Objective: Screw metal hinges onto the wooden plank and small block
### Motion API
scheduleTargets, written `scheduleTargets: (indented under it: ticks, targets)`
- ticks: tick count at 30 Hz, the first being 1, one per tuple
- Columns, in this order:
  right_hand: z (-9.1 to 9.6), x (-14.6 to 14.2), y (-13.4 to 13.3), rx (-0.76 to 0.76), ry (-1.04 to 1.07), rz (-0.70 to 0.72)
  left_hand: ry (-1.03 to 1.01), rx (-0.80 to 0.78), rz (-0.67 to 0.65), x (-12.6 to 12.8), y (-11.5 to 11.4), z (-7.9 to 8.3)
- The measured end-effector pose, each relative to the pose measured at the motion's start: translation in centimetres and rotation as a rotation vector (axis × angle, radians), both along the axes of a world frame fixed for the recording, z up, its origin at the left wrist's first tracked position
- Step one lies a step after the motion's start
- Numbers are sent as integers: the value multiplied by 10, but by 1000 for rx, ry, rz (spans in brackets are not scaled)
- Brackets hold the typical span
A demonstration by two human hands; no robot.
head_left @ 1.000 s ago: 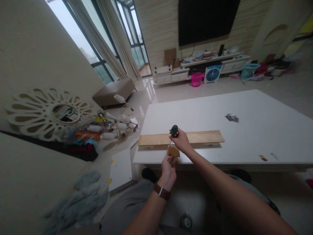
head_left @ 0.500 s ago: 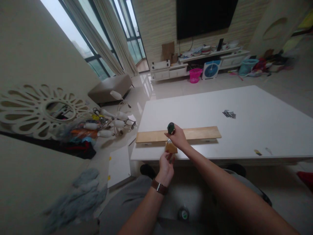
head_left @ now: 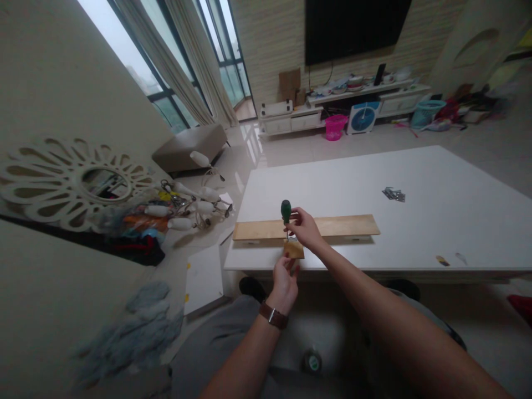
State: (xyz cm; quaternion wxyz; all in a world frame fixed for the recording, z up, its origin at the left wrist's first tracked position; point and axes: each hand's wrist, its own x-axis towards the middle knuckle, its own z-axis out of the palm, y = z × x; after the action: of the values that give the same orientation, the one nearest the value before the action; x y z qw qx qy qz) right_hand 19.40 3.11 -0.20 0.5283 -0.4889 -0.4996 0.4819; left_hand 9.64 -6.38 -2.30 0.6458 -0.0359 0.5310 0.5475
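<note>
My right hand (head_left: 305, 226) has its fingers on a screwdriver (head_left: 286, 210) with a green handle, held upright with the shaft pointing down. Its tip meets the near side of a small wooden block (head_left: 294, 249), close to a bit of metal there. From below, my left hand (head_left: 285, 282) grips this block, its fingers curled at the lower edge. Behind both hands a long wooden board (head_left: 344, 225) lies across the white table (head_left: 324, 188), raised slightly on something pale. The screw itself, if any, is too small to make out.
Several metal brackets (head_left: 394, 194) lie toward the table's right. Two small items, one a yellow-and-dark piece (head_left: 442, 260), rest near the front edge. A white panel (head_left: 203, 280) is on the floor at left, below a lamp with several white shades (head_left: 203, 206).
My right hand has shifted from wrapping the top of the screwdriver to holding lower on it, and the handle now stands more upright. My left hand stays on the wooden block.
</note>
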Motion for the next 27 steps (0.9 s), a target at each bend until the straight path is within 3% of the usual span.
scheduleTargets:
  ticks: [6,12,20,27]
  targets:
    - [-5,-1,-2,137,-312,-149,-7,-3,12,0,1,-2]
    - [-12,-2,2,119,-234,-112,7,20,12,0,1,-4]
    - [-4,1,2,14,-52,-28,11,2,-7,1,1,-2]
    - [-9,2,-1,172,-334,-188,17,31,-11,0,0,-5]
